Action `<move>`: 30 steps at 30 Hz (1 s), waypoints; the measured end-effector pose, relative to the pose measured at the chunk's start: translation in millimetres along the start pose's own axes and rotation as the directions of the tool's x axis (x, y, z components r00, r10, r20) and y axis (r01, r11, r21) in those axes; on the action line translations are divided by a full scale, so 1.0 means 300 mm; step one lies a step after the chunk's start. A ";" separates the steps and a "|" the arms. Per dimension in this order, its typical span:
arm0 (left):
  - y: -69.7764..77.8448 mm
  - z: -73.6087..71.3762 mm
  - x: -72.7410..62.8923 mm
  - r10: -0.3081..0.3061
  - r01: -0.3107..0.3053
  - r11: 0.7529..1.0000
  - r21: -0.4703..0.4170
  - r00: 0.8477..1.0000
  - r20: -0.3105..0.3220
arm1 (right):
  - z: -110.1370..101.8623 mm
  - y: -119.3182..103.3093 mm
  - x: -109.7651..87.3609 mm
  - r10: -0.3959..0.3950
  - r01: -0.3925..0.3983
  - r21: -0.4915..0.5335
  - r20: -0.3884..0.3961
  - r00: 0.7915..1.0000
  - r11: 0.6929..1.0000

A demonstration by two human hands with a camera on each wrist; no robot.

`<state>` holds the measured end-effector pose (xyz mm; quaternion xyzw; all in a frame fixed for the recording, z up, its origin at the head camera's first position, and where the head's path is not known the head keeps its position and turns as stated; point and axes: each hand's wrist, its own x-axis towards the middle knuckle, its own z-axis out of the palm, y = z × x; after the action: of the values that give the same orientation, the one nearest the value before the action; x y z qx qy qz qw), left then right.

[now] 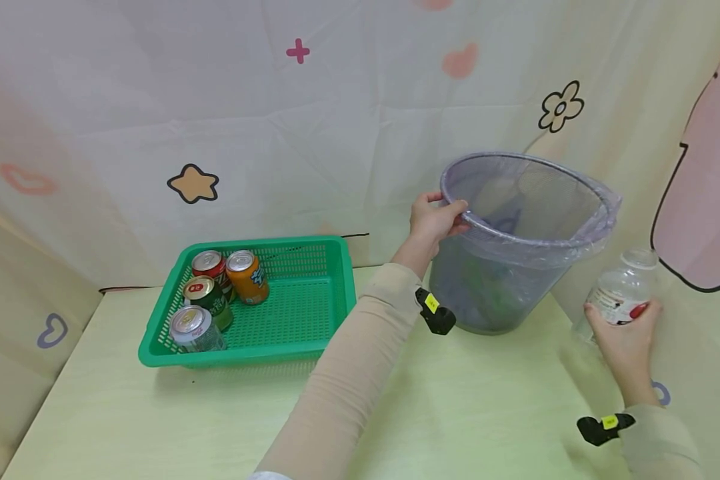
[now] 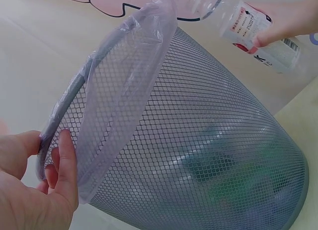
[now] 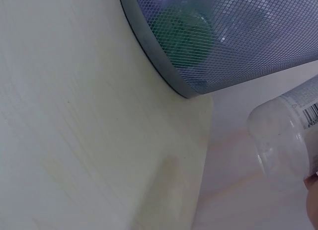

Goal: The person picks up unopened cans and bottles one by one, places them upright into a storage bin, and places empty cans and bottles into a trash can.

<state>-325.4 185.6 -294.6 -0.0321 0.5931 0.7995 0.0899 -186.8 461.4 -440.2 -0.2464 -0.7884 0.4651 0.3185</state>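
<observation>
My left hand pinches the near-left rim of a mesh waste bin, thumb on one side and fingers on the other. A thin, clear purplish bag lines the bin and folds over its rim. Green and bluish items show blurrily through the mesh, low inside. To the right of the bin, my right hand grips a clear plastic bottle with a white and red label. The bottle is held above the table, apart from the bin, its neck tilted upward. Only a fingertip of that hand shows in the right wrist view.
At the left, a green plastic basket holds several drink cans, among them an orange can and a dark green can. A patterned curtain hangs behind the pale table and along both sides.
</observation>
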 end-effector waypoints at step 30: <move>0.001 -0.001 0.002 0.001 -0.001 1.000 0.011 1.000 -0.006 | -0.102 -0.180 0.096 -0.127 0.132 -0.084 0.065 0.990 0.988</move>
<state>-326.2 185.2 -294.4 -0.0336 0.5978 0.7961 0.0879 -188.8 474.8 -373.1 -0.1944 -0.8316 0.4154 0.3133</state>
